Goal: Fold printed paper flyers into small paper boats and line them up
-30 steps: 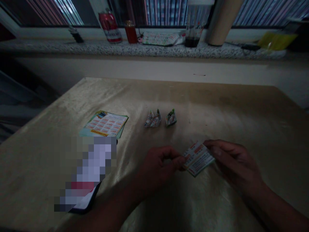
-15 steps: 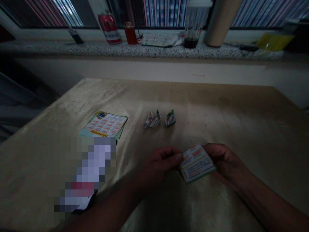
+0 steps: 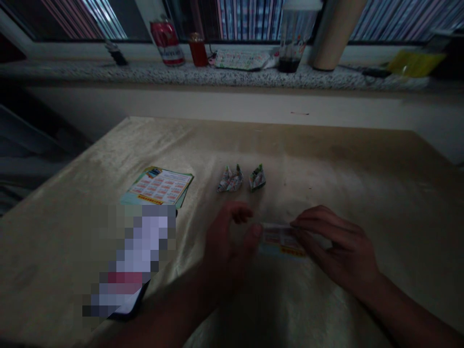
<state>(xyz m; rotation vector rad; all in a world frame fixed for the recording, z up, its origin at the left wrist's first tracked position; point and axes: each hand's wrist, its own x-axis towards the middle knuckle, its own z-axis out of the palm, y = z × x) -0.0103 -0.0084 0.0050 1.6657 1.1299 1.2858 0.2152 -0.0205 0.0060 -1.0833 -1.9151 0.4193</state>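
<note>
A printed paper sheet (image 3: pixel 281 240), folded smaller, is between my hands near the front of the table. My right hand (image 3: pixel 339 241) pinches its upper right edge between thumb and fingers. At the sheet's left edge, my left hand (image 3: pixel 232 237) has its fingers apart from the thumb; the thumb tip is beside the paper. Beyond the hands stand two small folded paper pieces, one wider (image 3: pixel 231 180) and one narrower (image 3: pixel 257 179). Further left lies a stack of printed sheets (image 3: pixel 161 186) with similar orange and yellow print.
A phone (image 3: pixel 132 261), its screen pixelated, lies at the left below the stack. The granite windowsill (image 3: pixel 232 77) behind the table holds a red can (image 3: pixel 167 43), an orange jar (image 3: pixel 198 50), a patterned packet (image 3: pixel 242 59), a clear cup (image 3: pixel 292 41) with dark liquid and a tan cylinder (image 3: pixel 337 34).
The folded paper has turned so that another printed face with a yellow strip shows. My left hand has let go of its edge and opened. My right hand has shifted its grip to the top edge.
</note>
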